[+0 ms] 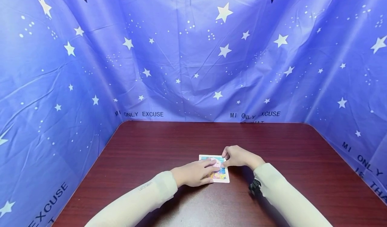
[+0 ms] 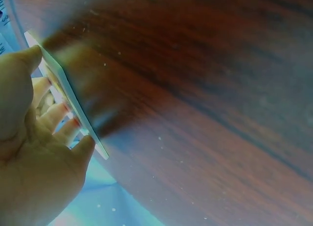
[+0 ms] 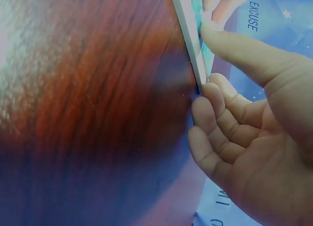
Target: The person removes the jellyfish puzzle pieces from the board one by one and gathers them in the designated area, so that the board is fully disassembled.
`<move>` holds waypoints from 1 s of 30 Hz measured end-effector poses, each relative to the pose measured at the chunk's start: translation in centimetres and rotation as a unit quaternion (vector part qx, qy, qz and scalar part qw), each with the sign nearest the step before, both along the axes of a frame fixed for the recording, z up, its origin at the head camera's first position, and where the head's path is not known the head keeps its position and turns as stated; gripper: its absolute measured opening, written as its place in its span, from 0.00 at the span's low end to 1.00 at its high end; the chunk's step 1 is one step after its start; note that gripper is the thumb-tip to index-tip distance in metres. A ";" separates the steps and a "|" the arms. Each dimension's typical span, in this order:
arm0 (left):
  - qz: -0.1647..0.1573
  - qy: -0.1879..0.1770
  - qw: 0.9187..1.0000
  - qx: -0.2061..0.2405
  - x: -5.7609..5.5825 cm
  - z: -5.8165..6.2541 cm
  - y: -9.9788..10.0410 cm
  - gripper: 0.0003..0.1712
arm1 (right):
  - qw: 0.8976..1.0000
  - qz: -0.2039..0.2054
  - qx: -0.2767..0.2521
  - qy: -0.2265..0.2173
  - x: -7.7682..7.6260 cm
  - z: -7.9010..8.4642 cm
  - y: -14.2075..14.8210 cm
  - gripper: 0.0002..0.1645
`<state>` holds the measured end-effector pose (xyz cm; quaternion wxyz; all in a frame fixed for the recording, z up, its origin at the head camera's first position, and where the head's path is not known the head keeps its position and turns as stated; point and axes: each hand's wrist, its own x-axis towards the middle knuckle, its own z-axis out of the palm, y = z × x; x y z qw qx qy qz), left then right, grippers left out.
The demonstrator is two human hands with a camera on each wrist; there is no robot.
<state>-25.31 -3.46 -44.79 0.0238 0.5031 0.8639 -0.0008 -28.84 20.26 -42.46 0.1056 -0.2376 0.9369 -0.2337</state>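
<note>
A thin square picture board (image 1: 222, 176) with a white border and a colourful printed face lies flat on the table. My left hand (image 1: 193, 174) rests on its left part with the fingers spread across the picture, hiding much of it. In the left wrist view, the thumb (image 2: 30, 57) touches the board's edge. At the board's right side, my right hand (image 1: 240, 155) grips the edge near the far corner. The right wrist view shows the thumb (image 3: 234, 47) over the face and the other fingers curled beside the pale edge (image 3: 185, 25).
The dark red wood-grain table (image 1: 151, 143) extends around the board on every side. A blue curtain (image 1: 181, 62) with white stars and lettering stands along the back and both sides. A black strap device (image 1: 255, 186) sits at the right wrist.
</note>
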 end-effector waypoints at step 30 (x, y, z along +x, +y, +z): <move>-0.008 0.000 1.000 0.004 0.2 0.5 0.0 0.29 | 0.993 0.018 -0.111 -0.034 -1.1 -1.6 1.1 0.12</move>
